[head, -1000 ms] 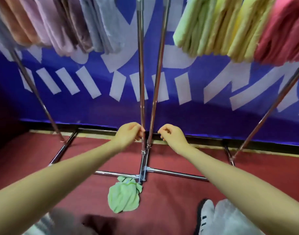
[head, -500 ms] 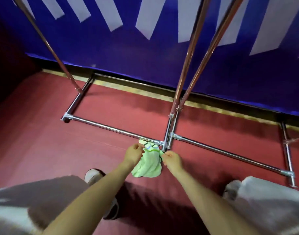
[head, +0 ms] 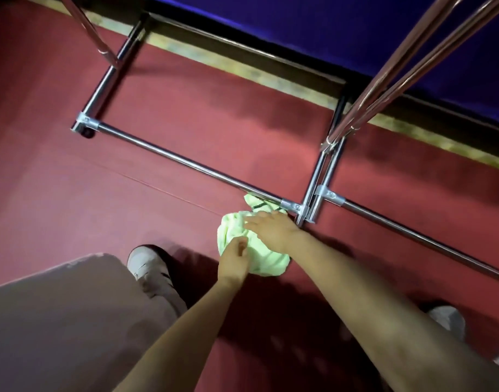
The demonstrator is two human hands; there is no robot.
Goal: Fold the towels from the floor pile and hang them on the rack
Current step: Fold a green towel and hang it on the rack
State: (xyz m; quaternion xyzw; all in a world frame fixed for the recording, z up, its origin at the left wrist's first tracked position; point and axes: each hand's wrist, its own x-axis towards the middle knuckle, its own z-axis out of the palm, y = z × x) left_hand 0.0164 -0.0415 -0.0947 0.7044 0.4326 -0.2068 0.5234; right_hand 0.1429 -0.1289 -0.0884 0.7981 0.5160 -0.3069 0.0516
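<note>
- Head view, progress: one crumpled green towel (head: 266, 257) lies on the red floor (head: 157, 171), its far end touching the rack's (head: 186, 162) chrome base bar; it is neither folded nor hung, so by my reading this towel's pick-up, fold and hanging all remain.
- Head view, fingers: the left hand (head: 233, 257) has fingers curled, seemingly pinching the towel's near edge; the right hand (head: 272, 229) rests on top, fingers stretched fairly flat, pressing rather than gripping.

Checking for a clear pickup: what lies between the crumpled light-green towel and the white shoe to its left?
Only bare red floor lies between the light-green towel and the white shoe, in the head view.
</note>
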